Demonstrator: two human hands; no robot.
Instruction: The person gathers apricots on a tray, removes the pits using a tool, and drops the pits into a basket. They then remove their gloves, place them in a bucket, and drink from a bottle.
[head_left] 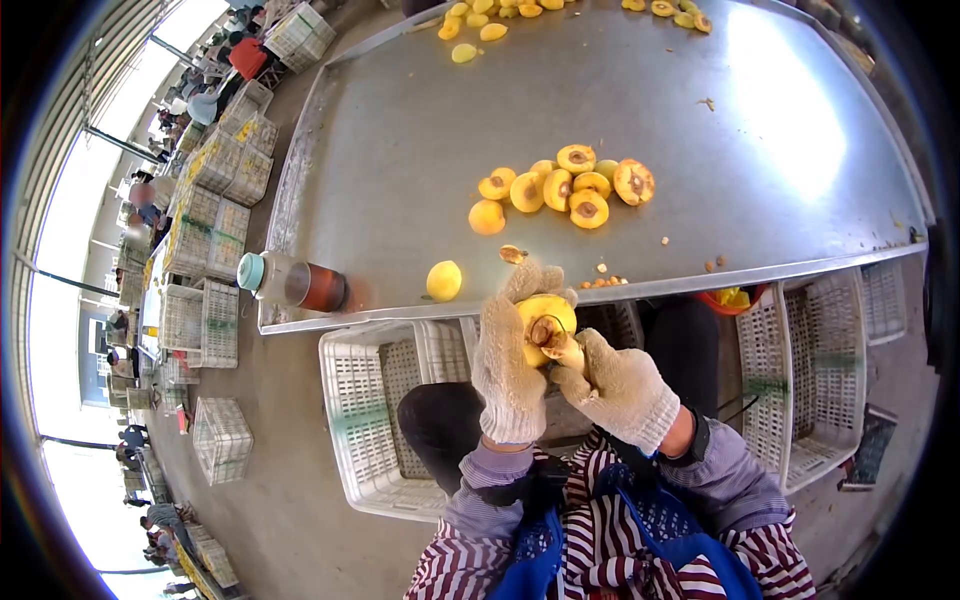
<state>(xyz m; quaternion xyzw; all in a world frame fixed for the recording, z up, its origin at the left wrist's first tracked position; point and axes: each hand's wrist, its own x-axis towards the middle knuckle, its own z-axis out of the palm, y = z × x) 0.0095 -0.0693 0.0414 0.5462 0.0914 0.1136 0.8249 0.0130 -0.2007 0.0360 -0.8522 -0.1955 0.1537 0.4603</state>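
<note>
Just off the tabletop's (400, 120) near edge, my left grip (508, 375) was closed around one cut yellow fruit (548, 310), a brown pit showing in its middle. My right grip (625, 390) pinched one pale, stubby thing (566, 351) against it, too covered to identify. My two knitted, soiled gloves hid part of the tabletop's rim.

On its smooth, shiny metal lay a cluster of about ten rounded fruit pieces (557, 190), several with rough brown centres. Nearer its edge were one lone yellow piece (444, 281), one torn scrap (513, 254) and small crumbs (604, 282). One teal-capped clear bottle (298, 282) of reddish-brown liquid occupied its near left corner. Below its edge were white lattice crates, at least one left (363, 425) and two right (762, 385), and one red basin (722, 306).
</note>
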